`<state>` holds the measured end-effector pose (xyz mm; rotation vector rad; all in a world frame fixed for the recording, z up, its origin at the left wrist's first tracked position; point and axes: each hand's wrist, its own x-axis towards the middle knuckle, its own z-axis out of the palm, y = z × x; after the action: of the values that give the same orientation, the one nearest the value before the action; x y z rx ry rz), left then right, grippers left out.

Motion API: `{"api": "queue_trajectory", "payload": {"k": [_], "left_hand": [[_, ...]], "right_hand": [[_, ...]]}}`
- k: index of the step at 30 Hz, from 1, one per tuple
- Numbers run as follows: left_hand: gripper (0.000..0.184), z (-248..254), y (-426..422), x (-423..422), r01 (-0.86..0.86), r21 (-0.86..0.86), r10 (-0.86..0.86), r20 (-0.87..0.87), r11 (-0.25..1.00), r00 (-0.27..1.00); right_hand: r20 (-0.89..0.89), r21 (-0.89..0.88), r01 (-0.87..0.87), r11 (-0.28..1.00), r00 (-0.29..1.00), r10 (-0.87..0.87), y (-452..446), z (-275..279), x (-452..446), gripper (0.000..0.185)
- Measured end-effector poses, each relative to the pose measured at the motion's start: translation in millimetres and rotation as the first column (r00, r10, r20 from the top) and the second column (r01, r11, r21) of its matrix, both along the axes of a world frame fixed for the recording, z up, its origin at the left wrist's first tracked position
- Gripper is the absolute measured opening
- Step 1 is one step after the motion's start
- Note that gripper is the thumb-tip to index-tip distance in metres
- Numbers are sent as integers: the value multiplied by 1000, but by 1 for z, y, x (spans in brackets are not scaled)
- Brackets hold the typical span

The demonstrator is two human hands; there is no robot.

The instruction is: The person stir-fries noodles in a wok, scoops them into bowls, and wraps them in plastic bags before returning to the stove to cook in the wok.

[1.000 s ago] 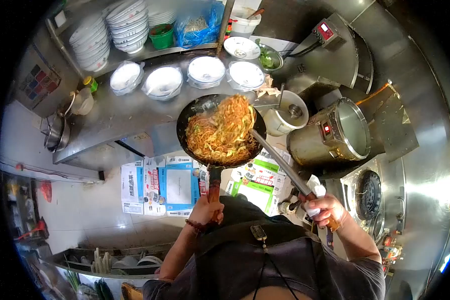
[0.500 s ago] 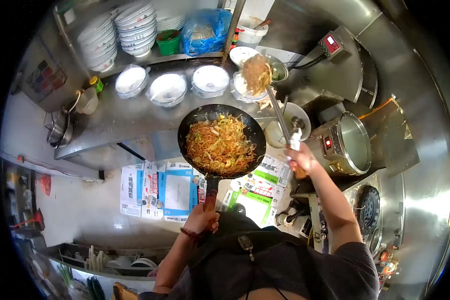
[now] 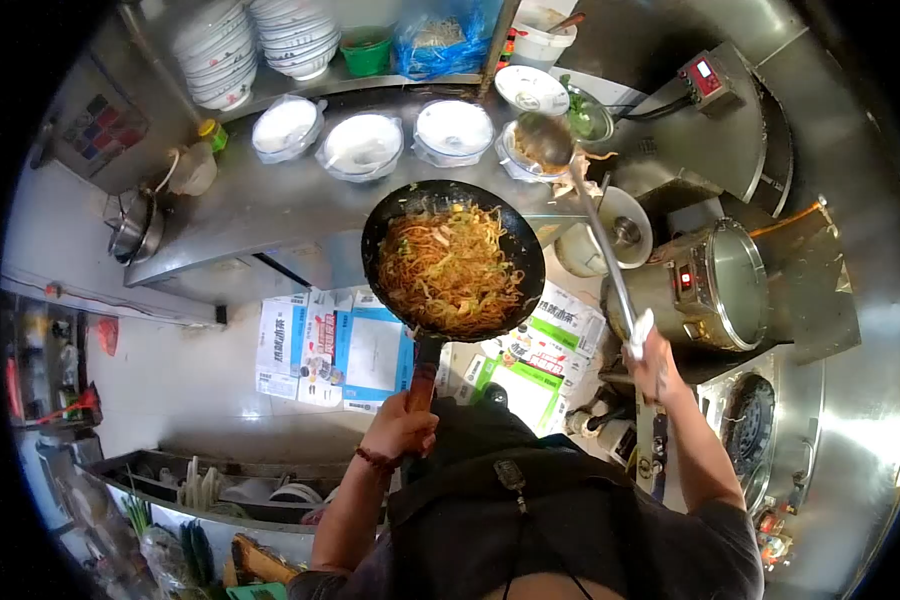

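My left hand (image 3: 400, 428) is wrapped around the wooden handle (image 3: 422, 388) of a black wok (image 3: 372, 240). Fried noodles (image 3: 450, 265) with bits of vegetable fill the wok, which is held in front of the metal counter. In my right hand (image 3: 655, 368) is a long-handled ladle (image 3: 544, 140), with a white wrap on the shaft near my grip. The ladle's head is over the rightmost lined bowl (image 3: 508, 160) and hides most of what that bowl holds; some noodles show beside it. Further lined bowls (image 3: 360, 145) stand along the counter to the left.
Stacked bowls (image 3: 295, 40), a green tub (image 3: 366, 52) and a blue plastic bag (image 3: 440, 45) sit on the shelf. At the right are a white bucket (image 3: 580, 250) and a steel cooker pot (image 3: 738, 285). Flattened cartons (image 3: 375, 355) cover part of the floor.
My right hand has drawn back toward my body and right. The noodle heap seen on the ladle is gone from view; the ladle's head stays over the same bowl. The view has shifted slightly.
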<state>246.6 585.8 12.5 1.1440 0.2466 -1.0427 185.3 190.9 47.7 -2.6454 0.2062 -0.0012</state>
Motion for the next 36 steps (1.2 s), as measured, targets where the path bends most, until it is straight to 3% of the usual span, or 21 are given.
{"api": "queue_trajectory", "payload": {"k": [1,3,4,5,6,7,8,9,11,13,14,23,26,27,31,36], "left_hand": [[22,1,-1,1,16,18,-17,15,1000,1000],[21,7,-1,3,36,54,-36,8,998,999],[21,9,-1,3,57,81,-57,1,995,998],[21,10,0,1,65,88,-65,0,994,998],[20,11,0,1,65,120,-67,9,991,998],[20,8,1,7,54,144,-58,30,988,998],[20,5,-1,10,41,141,-47,38,989,998],[19,1,0,8,53,89,-57,38,995,998],[19,-3,3,5,69,39,-70,33,997,997],[18,-3,8,5,-8,71,8,-12,997,1000],[20,0,11,5,-43,46,45,-41,998,998],[14,-5,18,4,-74,-42,72,-35,996,997],[14,2,17,4,-84,-34,82,-46,996,996],[14,3,17,4,-88,-38,86,-43,995,995],[15,2,19,6,-83,-72,79,-52,994,995],[15,0,20,8,-92,-112,88,-40,989,995]], "right_hand": [[54,61,-93,994,995,89,-1,-2,-12,35],[-79,-26,-50,998,996,48,16,-26,-14,20],[-341,249,104,963,940,-13,20,-57,-17,21],[-587,379,349,857,807,-68,23,-87,-20,23],[-723,526,537,660,691,13,65,-65,-13,24],[-751,523,512,682,655,84,94,-34,-6,16],[-716,696,654,297,658,231,104,-38,-6,15],[-711,693,704,156,631,311,102,-36,-5,16],[-700,672,739,44,614,366,99,-28,-7,16],[-716,648,762,-21,618,327,84,-16,-12,16],[-715,671,741,37,633,298,82,-9,-16,14],[-713,687,726,21,668,213,75,43,-36,19],[-669,669,722,-176,688,280,64,48,-45,28],[-668,672,720,-170,689,280,62,53,-43,28],[-533,572,687,-449,727,434,60,78,-42,25],[-463,496,700,-514,714,526,61,122,-24,23]]}}
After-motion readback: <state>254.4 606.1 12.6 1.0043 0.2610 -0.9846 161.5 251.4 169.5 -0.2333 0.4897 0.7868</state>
